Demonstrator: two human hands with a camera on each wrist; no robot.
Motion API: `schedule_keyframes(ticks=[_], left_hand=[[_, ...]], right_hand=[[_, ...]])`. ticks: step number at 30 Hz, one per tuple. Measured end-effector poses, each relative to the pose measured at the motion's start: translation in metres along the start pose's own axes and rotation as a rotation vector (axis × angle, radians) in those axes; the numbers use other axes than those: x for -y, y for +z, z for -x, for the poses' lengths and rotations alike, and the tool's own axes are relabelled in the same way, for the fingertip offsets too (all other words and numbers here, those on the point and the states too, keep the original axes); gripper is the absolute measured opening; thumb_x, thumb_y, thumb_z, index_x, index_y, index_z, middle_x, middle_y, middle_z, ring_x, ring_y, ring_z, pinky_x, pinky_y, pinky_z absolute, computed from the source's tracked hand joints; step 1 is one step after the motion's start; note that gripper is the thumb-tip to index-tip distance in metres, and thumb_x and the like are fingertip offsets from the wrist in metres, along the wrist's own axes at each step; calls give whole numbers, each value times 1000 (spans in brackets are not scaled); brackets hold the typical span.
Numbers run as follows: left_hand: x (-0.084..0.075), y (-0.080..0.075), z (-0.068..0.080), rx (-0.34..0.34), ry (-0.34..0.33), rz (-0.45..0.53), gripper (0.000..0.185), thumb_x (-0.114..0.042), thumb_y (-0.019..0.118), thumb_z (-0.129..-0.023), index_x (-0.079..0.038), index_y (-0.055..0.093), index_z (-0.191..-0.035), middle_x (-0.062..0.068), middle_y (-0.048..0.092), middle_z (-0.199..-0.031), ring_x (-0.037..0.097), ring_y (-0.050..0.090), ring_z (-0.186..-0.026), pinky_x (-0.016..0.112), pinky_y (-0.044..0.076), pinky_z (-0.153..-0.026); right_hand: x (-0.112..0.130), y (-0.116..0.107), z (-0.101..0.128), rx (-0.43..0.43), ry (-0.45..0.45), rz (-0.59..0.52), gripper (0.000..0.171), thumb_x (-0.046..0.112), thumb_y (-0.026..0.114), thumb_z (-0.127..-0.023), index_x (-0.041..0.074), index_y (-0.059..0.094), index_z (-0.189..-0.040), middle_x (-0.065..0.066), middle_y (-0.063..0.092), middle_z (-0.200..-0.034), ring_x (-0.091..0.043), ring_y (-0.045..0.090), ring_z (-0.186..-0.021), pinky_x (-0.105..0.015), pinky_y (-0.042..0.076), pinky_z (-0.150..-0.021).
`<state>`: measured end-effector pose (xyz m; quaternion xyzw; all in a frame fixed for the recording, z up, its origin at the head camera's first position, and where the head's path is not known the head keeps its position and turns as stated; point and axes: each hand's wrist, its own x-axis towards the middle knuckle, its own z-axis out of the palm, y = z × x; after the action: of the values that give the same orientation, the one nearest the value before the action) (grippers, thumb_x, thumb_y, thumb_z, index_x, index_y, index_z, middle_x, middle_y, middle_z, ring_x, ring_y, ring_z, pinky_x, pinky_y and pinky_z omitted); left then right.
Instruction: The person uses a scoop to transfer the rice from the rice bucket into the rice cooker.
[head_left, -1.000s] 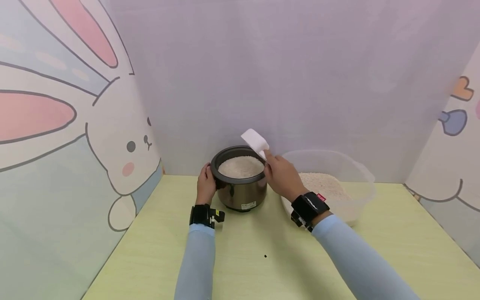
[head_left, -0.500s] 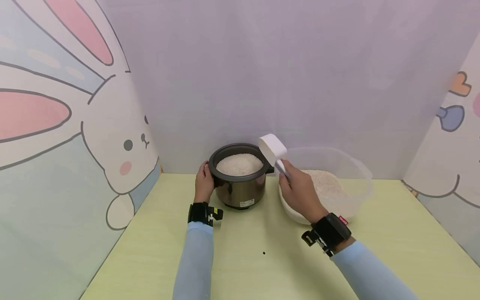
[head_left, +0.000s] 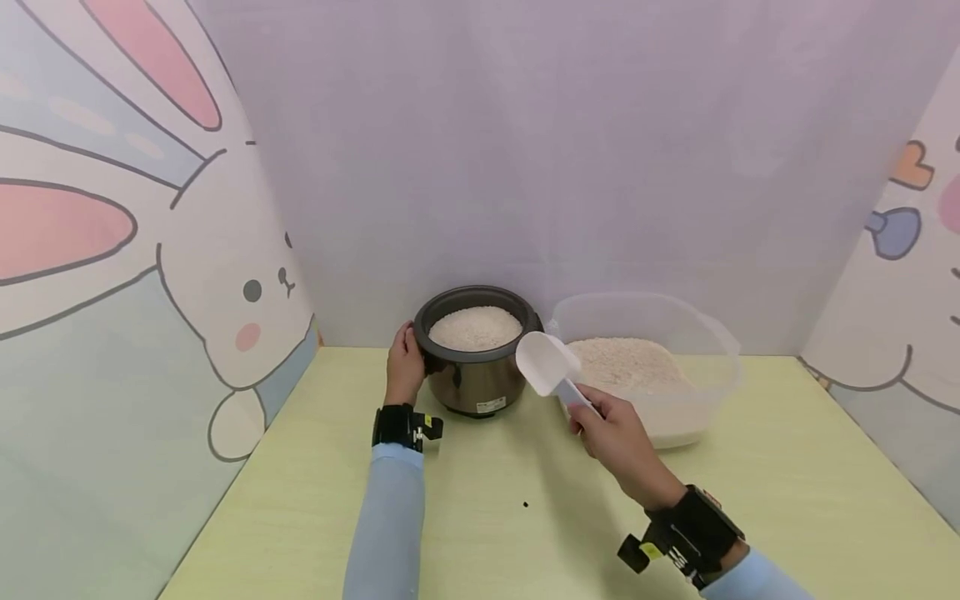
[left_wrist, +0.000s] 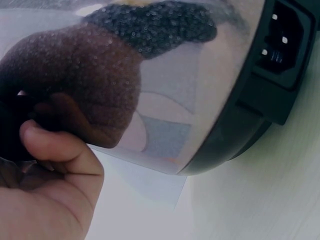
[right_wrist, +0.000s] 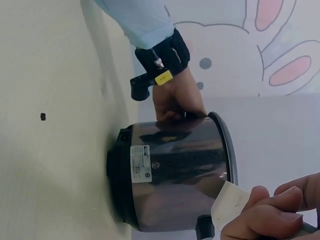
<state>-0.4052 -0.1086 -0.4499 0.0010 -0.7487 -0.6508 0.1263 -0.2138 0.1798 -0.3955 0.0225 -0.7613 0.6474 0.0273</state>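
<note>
A dark, shiny rice cooker (head_left: 468, 385) stands lidless towards the back of the table, white rice (head_left: 476, 328) heaped in its pot. My left hand (head_left: 405, 369) grips the handle on its left side; in the left wrist view the thumb (left_wrist: 50, 145) bends over that black handle. A white measuring scoop (head_left: 547, 364) hangs in the air just in front of the cooker's right rim. Its handle is held in my right hand (head_left: 624, 446), and the bowl, facing up and left, shows no rice inside. Fingers of the right hand partly hide the scoop in the right wrist view.
Right of the cooker stands a translucent plastic tub (head_left: 723, 342) with more rice (head_left: 626, 364) in it. A small black speck (head_left: 526, 504) lies on the pale green table (head_left: 480, 550). Bunny-printed panels and a pale purple cloth (head_left: 450, 167) surround the table.
My right hand has drawn the scoop from above the cooker's rim back to the right and towards me, turning its bowl upward. The left hand keeps its hold on the cooker.
</note>
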Motion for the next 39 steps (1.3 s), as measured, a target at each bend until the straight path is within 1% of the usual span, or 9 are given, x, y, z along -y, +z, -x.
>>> schedule_keyframes(ticks=[3,8,12,15,18,23,31,35,39], left_hand=[[1,-2,0,1,-2,0,51,-33,32,-114,-6,38,-157,15,41,-160,32,41,-143,54,40,-111],[2,-3,0,1,0,3,51,-34,32,-114,-7,38,-157,15,41,-159,32,42,-143,53,41,-110],[1,-3,1,-3,3,0,51,-33,32,-114,-8,38,-157,15,41,-159,32,43,-142,53,41,-110],[0,-2,2,-1,9,2,51,-32,32,-114,-6,38,-157,16,41,-159,32,44,-138,53,42,-108],[0,-2,2,0,5,8,51,-32,32,-114,-6,38,-157,16,42,-158,32,47,-133,52,44,-103],[1,-2,1,1,2,1,52,-34,32,-114,-5,37,-158,16,41,-159,33,46,-135,53,45,-102],[1,-2,2,3,1,-1,53,-33,32,-114,-5,37,-157,17,42,-158,34,46,-134,53,45,-102],[0,-2,1,7,3,1,52,-33,32,-114,-5,37,-157,17,41,-159,34,44,-138,54,43,-107],[0,-1,0,5,0,4,52,-33,32,-114,-5,37,-157,16,42,-158,33,47,-134,52,45,-103]], right_hand=[[-4,3,5,6,47,-42,36,18,49,-109,-2,57,-138,-8,57,-81,-8,36,-56,-21,29,-51],[-11,12,11,-24,82,97,42,19,41,-111,2,52,-147,-8,58,-88,-12,42,-65,-24,33,-54],[-17,20,14,-9,72,189,47,13,44,-108,3,42,-154,-11,57,-100,-17,46,-72,-28,38,-59],[-23,26,15,1,48,217,52,6,48,-105,1,35,-155,-18,56,-113,-23,49,-84,-32,42,-70],[-29,32,16,3,19,231,58,0,49,-102,-5,28,-155,-28,48,-135,-33,50,-108,-43,43,-88],[-39,43,14,4,-24,217,63,-7,46,-98,-11,19,-154,-34,29,-154,-42,33,-138,-59,28,-111],[-50,57,10,-86,-23,275,71,-11,50,-85,-11,25,-152,-35,35,-144,-47,32,-131,-62,28,-108],[-55,63,8,-126,35,287,73,-7,50,-85,-5,27,-154,-33,40,-137,-46,34,-123,-61,31,-100],[-59,69,4,-142,96,281,76,-5,49,-84,-3,26,-156,-33,38,-134,-46,36,-118,-59,32,-96]])
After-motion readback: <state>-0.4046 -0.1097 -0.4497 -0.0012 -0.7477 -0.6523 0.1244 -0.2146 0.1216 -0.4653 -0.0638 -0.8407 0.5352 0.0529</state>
